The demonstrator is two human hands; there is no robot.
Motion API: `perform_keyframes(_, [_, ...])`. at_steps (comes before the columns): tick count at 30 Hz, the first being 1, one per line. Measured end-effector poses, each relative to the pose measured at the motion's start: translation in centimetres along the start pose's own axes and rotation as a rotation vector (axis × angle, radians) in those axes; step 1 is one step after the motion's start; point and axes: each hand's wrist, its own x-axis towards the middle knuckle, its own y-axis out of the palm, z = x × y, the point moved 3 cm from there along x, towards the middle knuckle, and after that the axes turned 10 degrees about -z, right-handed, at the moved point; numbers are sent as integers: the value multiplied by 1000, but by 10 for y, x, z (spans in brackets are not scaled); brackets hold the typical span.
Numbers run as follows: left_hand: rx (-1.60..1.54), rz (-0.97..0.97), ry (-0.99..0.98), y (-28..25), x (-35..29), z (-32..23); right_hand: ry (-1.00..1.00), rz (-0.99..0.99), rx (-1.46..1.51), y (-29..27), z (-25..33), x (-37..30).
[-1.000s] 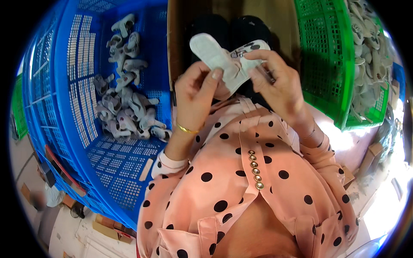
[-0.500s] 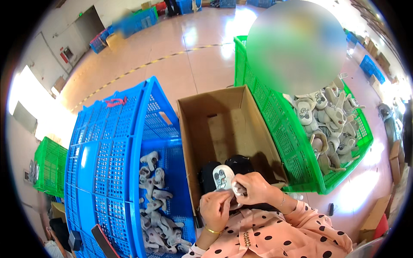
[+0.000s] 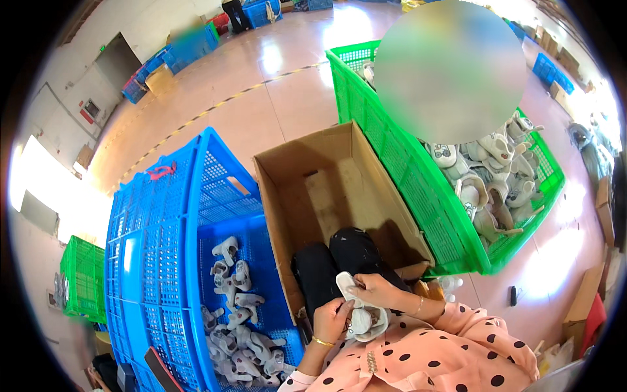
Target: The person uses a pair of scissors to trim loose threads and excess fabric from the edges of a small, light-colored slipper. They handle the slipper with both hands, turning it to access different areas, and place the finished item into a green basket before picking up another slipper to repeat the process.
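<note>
Just above my lap, both hands are on a small pale grey-white shoe (image 3: 361,321). The fingers of my left hand (image 3: 330,321) pinch its left side. My right hand (image 3: 380,292) is closed around its upper part, where a light flap sticks out past the fingers. Part of the shoe is hidden behind my fingers. Similar small grey shoes (image 3: 243,336) lie loosely in the open blue crate (image 3: 228,225) on my left. More of them, some with a printed vehicle picture (image 3: 445,155), are heaped in the green crate (image 3: 405,170) on my right.
An open cardboard box (image 3: 297,153) stands between the two crates, with my knees over its near end. A clear bottle (image 3: 450,283) and a small black object (image 3: 513,296) are on the floor at right. Further crates (image 3: 83,277) stand at far left.
The shoe has turned in my hands: its printed toe faced up before, and now a plain light side and the opening show. My hands have lowered slightly, and the whole view has shifted.
</note>
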Motion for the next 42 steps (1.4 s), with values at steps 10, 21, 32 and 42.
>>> perform_keyframes(10, [-38, -129, -222, 26, -25, 54, -148, -160, -196, -12, -34, -24])
perform_keyframes(21, [-457, -29, -412, 26, -42, 63, -711, 260, -1021, -2, 1, -19])
perform_keyframes(32, [-101, -222, -198, 28, -40, 45, -691, 363, -1120, -4, -3, -10])
perform_keyframes(42, [-53, -250, -143, 31, -40, 45, -715, 376, -1142, 2, -8, -9])
